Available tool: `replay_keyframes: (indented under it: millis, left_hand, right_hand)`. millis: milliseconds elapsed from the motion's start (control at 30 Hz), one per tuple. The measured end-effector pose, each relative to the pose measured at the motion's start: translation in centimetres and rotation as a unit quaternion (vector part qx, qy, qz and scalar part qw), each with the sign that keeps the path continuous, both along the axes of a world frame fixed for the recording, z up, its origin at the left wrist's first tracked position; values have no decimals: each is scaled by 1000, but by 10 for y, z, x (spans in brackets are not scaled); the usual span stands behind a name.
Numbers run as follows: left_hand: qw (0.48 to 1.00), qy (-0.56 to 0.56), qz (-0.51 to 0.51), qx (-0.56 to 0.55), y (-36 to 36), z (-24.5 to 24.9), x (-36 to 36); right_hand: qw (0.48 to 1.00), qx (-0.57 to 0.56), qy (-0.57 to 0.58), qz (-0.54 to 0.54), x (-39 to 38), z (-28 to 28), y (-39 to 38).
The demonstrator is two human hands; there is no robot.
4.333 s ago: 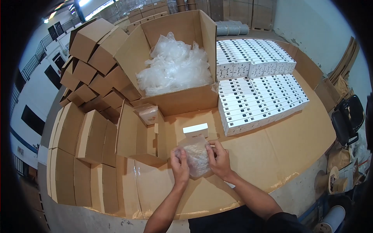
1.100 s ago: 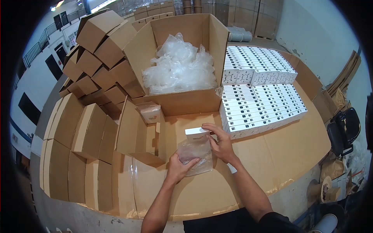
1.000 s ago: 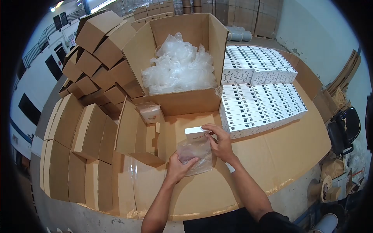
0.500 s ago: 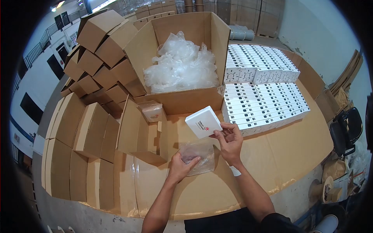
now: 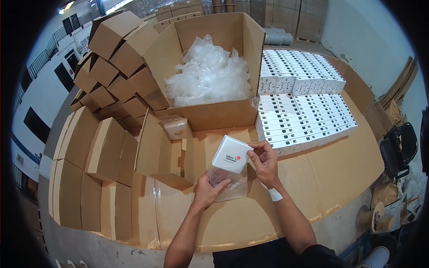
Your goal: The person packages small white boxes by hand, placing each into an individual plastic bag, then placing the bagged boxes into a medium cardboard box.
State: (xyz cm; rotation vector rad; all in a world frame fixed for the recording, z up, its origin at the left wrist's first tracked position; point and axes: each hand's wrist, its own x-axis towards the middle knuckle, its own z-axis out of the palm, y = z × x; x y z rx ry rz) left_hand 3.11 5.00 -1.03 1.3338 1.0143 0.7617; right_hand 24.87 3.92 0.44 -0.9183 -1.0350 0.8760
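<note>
Between thumb and fingers of my right hand (image 5: 264, 163) is the right corner of a flat white box (image 5: 230, 154) with a red and black logo. The box is tilted, its lower edge over the upper part of a clear plastic bag (image 5: 234, 186). My left hand (image 5: 210, 191) pinches the left side of that bag. Whether the box edge is inside the bag mouth, I cannot tell. Left of the hands an open cardboard box (image 5: 163, 156) holds a bagged white item (image 5: 175, 128) near its back.
A large carton (image 5: 214, 117) full of clear plastic bags (image 5: 210, 73) stands at the back. Stacked white boxes (image 5: 308, 120) are at the right. Brown cartons (image 5: 71, 178) line the left, with more piled (image 5: 118, 62) behind. A chair (image 5: 397, 149) is at far right.
The white box has moved down, close over the bag, together with my right hand. My left hand and the bag are almost where they were.
</note>
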Motion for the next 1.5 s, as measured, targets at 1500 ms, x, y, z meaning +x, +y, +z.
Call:
replay_keyframes:
  millis: [1500]
  left_hand:
    - [981,-150,120,-28,10,-26,5]
  right_hand:
    - [972,-129,-103,167,-1,14,-8]
